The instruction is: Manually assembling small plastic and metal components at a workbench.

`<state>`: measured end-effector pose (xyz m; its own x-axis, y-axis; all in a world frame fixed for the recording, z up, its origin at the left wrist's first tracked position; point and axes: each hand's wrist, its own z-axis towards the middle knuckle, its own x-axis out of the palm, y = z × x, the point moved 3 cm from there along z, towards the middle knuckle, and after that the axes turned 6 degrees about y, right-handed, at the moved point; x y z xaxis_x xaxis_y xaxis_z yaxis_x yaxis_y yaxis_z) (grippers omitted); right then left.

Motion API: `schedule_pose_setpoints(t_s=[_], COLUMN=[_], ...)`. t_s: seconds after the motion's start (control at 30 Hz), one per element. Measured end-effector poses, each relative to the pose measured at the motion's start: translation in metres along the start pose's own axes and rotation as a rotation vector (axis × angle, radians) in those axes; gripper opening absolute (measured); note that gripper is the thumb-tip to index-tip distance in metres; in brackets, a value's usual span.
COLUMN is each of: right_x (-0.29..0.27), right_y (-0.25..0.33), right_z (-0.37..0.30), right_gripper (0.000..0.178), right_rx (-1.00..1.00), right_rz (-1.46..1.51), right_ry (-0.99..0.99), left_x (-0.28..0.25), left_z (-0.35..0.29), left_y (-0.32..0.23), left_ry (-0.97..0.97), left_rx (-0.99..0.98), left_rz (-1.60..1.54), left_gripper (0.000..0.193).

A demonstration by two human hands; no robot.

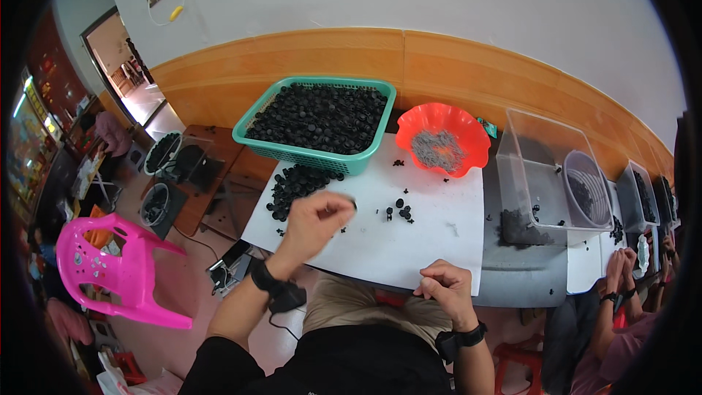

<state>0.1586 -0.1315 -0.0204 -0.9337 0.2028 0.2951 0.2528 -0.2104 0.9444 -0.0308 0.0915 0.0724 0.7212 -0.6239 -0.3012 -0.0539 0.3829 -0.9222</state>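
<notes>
My left hand [316, 225] is raised over the white board [365, 249], its fingers pinched on a small black part [354, 205] that shows at the fingertips. Beside it lies a pile of black round parts [298, 186]. My right hand [447, 287] is at the board's near right edge, thumb and fingers pressed together; whatever they hold is hidden. Between the hands, farther off, several black parts [398, 211] lie in a loose cluster. A wavy red bowl [474, 132] with thin grey pieces [437, 150] stands at the back right.
Behind the pile stands a green basket [356, 164] full of black parts. To the right are a clear plastic bin [516, 197] and a grey round basket [589, 194]. Another person's hands [621, 271] rest at the far right. A pink chair [157, 267] stands at left.
</notes>
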Motion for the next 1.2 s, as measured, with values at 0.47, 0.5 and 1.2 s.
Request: schedule_pose_setpoints(t_s=[0.47,0.5,1.2], right_x=[0.0,-0.001,0.001], right_y=[-0.003,-0.002,0.0], right_z=[-0.004,-0.002,-0.004], right_gripper=[0.012,0.012,0.014], right_rx=[-0.025,-0.044,-0.092], right_rz=[-0.004,-0.009,-0.107], right_ry=[-0.024,-0.025,-0.047], left_x=[-0.1,-0.101,-0.078], left_z=[0.143,0.138,-0.001], left_y=[0.028,0.027,0.065], left_ry=[-0.225,-0.25,-0.116], left_rx=[0.069,0.098,0.084], left_rz=[0.576,0.55,0.84], left_gripper=[0.018,0.017,0.022])
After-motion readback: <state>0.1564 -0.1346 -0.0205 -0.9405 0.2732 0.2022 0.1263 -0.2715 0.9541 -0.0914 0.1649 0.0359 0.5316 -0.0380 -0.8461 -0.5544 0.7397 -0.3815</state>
